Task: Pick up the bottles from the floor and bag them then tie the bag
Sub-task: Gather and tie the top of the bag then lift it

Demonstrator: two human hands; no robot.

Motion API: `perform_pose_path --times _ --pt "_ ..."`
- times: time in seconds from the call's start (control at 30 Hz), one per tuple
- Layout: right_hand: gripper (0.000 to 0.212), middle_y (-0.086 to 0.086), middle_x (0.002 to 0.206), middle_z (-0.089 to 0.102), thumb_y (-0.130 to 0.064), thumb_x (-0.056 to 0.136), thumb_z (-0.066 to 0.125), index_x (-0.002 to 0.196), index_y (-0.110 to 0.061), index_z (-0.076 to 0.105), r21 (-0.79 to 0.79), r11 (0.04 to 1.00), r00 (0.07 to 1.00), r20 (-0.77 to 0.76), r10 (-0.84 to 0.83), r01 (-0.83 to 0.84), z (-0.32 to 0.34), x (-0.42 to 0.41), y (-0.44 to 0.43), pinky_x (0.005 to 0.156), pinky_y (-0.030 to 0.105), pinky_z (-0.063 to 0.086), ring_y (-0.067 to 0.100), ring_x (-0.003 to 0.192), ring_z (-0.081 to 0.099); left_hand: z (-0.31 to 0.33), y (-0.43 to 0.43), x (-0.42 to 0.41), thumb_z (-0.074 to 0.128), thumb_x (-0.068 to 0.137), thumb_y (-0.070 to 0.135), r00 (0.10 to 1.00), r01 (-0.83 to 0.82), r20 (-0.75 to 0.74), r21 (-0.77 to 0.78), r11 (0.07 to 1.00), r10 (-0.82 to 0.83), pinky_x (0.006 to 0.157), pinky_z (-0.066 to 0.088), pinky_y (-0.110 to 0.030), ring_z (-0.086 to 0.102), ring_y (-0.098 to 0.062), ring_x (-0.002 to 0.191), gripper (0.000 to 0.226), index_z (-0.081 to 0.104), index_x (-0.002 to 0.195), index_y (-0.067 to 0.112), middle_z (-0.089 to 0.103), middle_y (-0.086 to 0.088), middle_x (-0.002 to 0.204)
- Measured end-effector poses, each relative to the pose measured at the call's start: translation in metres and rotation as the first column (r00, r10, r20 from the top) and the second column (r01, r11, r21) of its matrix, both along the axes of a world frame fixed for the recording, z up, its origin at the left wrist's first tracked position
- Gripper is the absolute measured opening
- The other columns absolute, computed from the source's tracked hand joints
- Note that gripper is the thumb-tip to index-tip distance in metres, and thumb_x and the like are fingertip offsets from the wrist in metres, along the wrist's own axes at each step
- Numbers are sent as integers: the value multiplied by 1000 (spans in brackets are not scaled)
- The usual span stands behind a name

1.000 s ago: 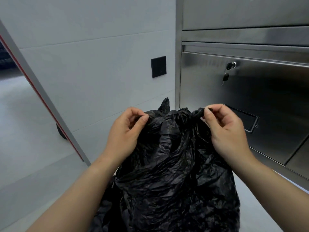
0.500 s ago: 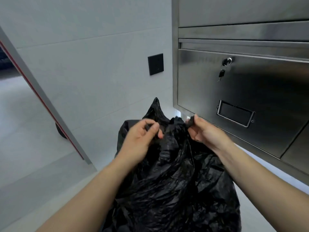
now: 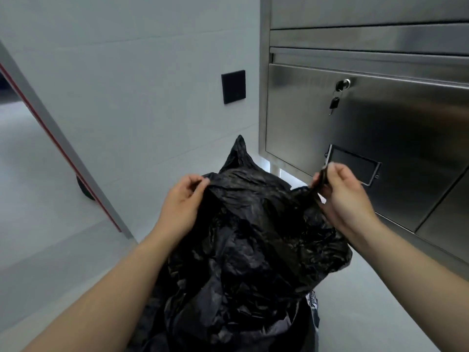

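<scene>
A crumpled black plastic bag (image 3: pixel 248 250) fills the middle of the head view, bulging between my forearms. My left hand (image 3: pixel 181 199) pinches the bag's top edge on the left side. My right hand (image 3: pixel 340 196) pinches a twisted strip of the top edge on the right and holds it up. The stretch of plastic between the hands is pulled taut. A loose point of the bag sticks up behind, near the wall. No bottle shows; the bag hides its contents.
A stainless steel cabinet (image 3: pixel 393 138) with a lock and hanging key (image 3: pixel 335 102) stands close on the right. A white tiled wall with a black switch plate (image 3: pixel 233 86) is behind. A slanted door edge (image 3: pixel 58 138) runs on the left.
My hands were close together at the bag's top; they have now drawn apart, each still pinching the edge, and the plastic between them has spread out.
</scene>
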State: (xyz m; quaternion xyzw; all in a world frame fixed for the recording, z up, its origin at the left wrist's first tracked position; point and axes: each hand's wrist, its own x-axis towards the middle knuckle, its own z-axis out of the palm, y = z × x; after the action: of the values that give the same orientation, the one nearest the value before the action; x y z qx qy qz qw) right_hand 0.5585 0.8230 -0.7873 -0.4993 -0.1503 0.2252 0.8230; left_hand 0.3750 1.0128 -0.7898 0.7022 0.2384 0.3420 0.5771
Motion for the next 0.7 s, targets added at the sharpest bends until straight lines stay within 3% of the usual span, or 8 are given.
perform_pose_path --times 0.1,0.2,0.27,0.37,0.47,0.57,0.7 --pt "23 -3 56 59 -21 101 33 82 -17 46 206 975 997 37 73 -79 24 -7 7 65 29 57 13 54 60 29 -4 8 51 95 20 982 -32 183 -60 998 42 60 45 -18 58 -2 61 21 59 76 27 65 14 65" --pt "26 -5 47 45 -20 102 29 80 -16 42 280 956 996 -9 89 -83 34 -1 10 59 25 55 9 43 45 42 -2 4 48 96 20 936 87 352 -205 975 -10 64 53 -21 61 -8 73 15 56 85 16 66 3 77" --pt "28 -8 42 38 -21 102 27 78 -16 40 254 963 991 -69 110 -90 30 8 12 48 17 47 6 36 37 38 -3 2 45 96 19 937 142 346 -244 959 -50 75 52 -26 56 -16 84 15 51 87 10 59 -10 88" --pt "30 -8 36 30 -20 102 30 75 -15 40 164 986 977 -202 73 -40 8 23 5 35 12 29 4 29 26 17 -5 -4 39 98 14 955 127 296 -309 943 -31 65 52 -17 50 -9 59 24 43 75 12 50 3 58" --pt "29 -8 34 27 -20 101 34 74 -14 42 27 996 957 -278 -77 88 -18 38 -21 32 14 21 3 28 22 -6 12 -33 37 100 12 984 0 161 -427 904 76 59 52 -16 45 -7 49 27 40 73 13 41 5 51" --pt "29 -9 37 27 -21 101 37 73 -15 47 -3 999 976 -211 -47 48 -26 41 -30 33 13 23 3 31 23 -9 27 -40 38 100 15 987 8 148 -433 901 62 56 53 -17 45 -5 45 24 43 76 14 44 8 49" --pt "27 -8 46 37 -25 100 38 77 -20 51 -5 993 993 10 116 -116 -1 19 -13 42 15 35 6 39 29 11 7 -9 47 94 24 973 146 211 -243 959 -95 70 58 -25 50 -5 51 18 51 76 21 50 10 53"
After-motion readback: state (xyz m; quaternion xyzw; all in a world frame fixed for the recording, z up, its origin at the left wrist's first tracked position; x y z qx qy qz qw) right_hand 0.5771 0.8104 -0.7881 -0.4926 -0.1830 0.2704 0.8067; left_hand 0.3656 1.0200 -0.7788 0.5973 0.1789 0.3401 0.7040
